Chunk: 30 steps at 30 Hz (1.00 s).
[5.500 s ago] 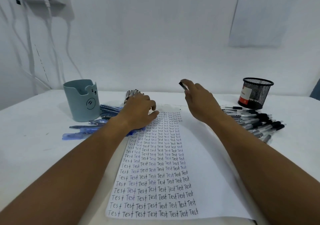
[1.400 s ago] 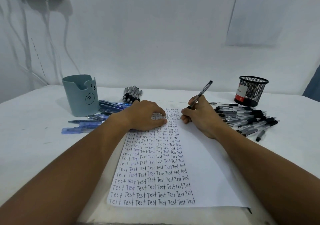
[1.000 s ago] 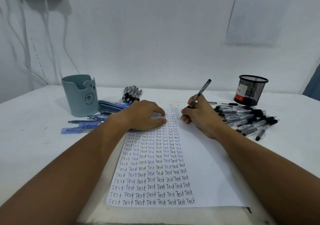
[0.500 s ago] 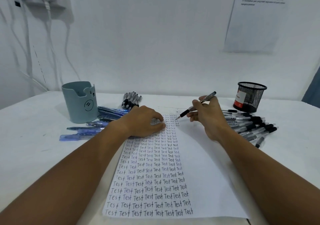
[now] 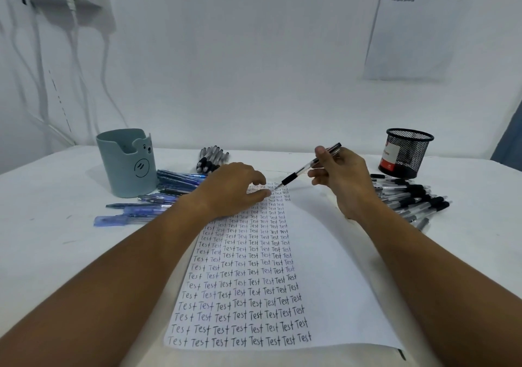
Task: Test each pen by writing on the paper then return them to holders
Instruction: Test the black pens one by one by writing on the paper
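White desk (image 5: 42, 253) against a white wall, one head view. Near edge: both forearms come in over the paper (image 5: 333, 268), which lies mid-desk running from the near edge toward the far edge; its left half is packed with rows of "Test", the right half blank.

Left hand (image 5: 231, 189) rests on the far-left part of the paper, fingers loosely curled, holding nothing, pinning the sheet. Right hand (image 5: 343, 180) is raised just off the paper near its far edge, fingers pinching a black pen (image 5: 310, 165); the pen slants, tip down-left at the top row of writing, cap end up-right. Whether the tip touches the sheet: cannot tell.

Right of the paper: pile of black pens (image 5: 412, 200) on the desk. Left: blue pens (image 5: 158, 200) spread on the desk. Further back, a small bunch of dark pens (image 5: 211, 157). Far left, blue-grey cup (image 5: 127, 163); far right, black mesh cup (image 5: 406, 152). No pens show above either rim.

Step in hand, by my read: pen looks done with its test word, next is setting it aside or in a holder. To do it well: keep the left hand flat so the sheet stays put, lift the tip clear before swinging so no stray mark, go right over the black pile without knocking it, drop it in the mesh cup tip down. Keep tested pens apart from untested.
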### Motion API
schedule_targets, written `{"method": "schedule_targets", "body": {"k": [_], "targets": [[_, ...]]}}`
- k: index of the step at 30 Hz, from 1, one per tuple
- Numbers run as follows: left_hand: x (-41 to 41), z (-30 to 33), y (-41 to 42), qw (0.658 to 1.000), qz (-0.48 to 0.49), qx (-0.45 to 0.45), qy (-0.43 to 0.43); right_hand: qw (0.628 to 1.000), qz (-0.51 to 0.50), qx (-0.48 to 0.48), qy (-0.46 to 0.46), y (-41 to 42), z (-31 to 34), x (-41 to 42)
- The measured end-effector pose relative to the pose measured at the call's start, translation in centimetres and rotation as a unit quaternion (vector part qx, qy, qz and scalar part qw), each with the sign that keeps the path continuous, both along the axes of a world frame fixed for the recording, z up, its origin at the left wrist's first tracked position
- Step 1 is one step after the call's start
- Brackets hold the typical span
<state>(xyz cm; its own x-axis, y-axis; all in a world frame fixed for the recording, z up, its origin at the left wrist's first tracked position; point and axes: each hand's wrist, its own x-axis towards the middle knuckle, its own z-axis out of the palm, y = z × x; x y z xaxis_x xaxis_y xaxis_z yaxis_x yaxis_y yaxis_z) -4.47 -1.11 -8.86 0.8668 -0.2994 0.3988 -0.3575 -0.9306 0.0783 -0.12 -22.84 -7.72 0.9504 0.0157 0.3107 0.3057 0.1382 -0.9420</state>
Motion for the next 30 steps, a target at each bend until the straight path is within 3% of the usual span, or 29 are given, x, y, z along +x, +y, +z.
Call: {"method": "schedule_targets", "body": {"k": [14, 17, 19, 22, 24, 26, 30], "targets": [[-0.3, 0.0, -1.4, 0.998, -0.036, -0.02, -0.047, 0.999, 0.016, -0.03, 0.008, 0.6, 0.3, -0.9], [-0.3, 0.4, -1.2, 0.998, -0.009, -0.032, -0.062, 0.99, -0.033, -0.133, -0.023, 0.2, 0.6, -0.7], [-0.1, 0.9, -0.5, 0.995, 0.039, -0.054, -0.076, 0.941, -0.121, -0.307, -0.073, -0.5, 0.7, -0.3], [0.0, 1.2, 1.5, 0.98, 0.135, -0.097, -0.109, 0.776, -0.219, -0.582, -0.106, -1.5, 0.4, 0.2], [0.0, 1.1, 3.2, 0.963, 0.192, -0.14, -0.124, 0.682, -0.222, -0.694, -0.064, -1.8, 0.0, 0.2], [0.1, 1.1, 4.6, 0.949, 0.232, -0.164, -0.136, 0.643, -0.216, -0.735, -0.028, -1.8, -0.4, 0.1], [0.8, 0.8, 6.2, 0.934, 0.299, -0.136, -0.142, 0.624, -0.219, -0.75, -0.018, -2.0, -1.0, 0.2]]}}
